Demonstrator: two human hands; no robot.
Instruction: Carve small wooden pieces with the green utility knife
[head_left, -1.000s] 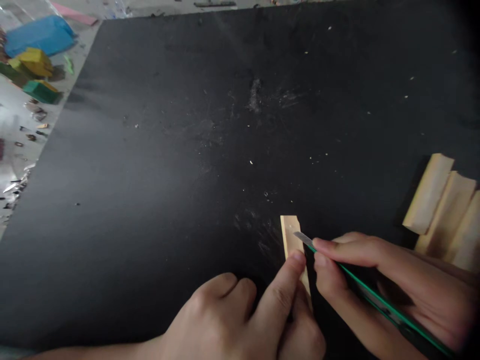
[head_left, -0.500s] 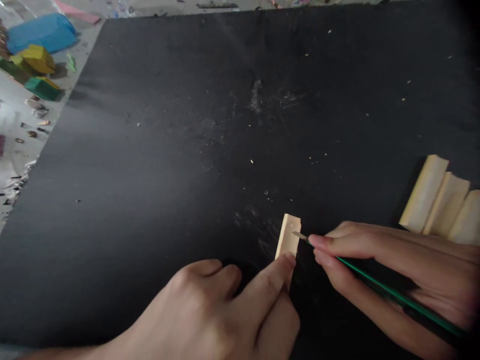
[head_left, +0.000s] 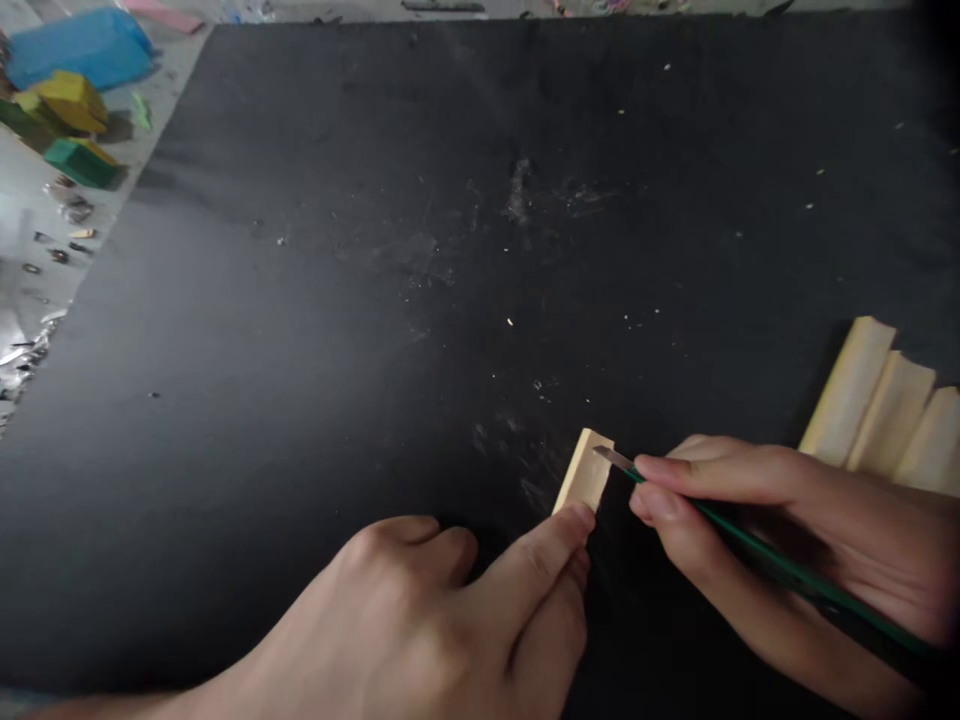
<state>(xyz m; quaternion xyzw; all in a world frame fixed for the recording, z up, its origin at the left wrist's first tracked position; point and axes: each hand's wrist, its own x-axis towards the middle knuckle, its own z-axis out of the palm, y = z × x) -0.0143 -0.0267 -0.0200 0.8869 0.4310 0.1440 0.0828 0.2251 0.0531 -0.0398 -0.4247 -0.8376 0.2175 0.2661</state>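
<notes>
My left hand (head_left: 450, 610) pins a small pale wooden piece (head_left: 585, 468) against the black mat (head_left: 375, 300) with forefinger and thumb closed on its near end. My right hand (head_left: 780, 540) grips a thin green-handled knife (head_left: 750, 550) like a pen. Its metal blade tip touches the piece's upper right corner. The piece leans to the right.
Three pale wooden strips (head_left: 877, 405) lie side by side at the mat's right edge. Off the mat at the far left sit a blue block (head_left: 79, 50), yellow and green blocks (head_left: 67, 130) and small scraps. Pale specks and scratch marks dot the mat.
The wooden piece has turned from leaning left to leaning right under my left fingers. The blade tip has shifted slightly up to its top right corner.
</notes>
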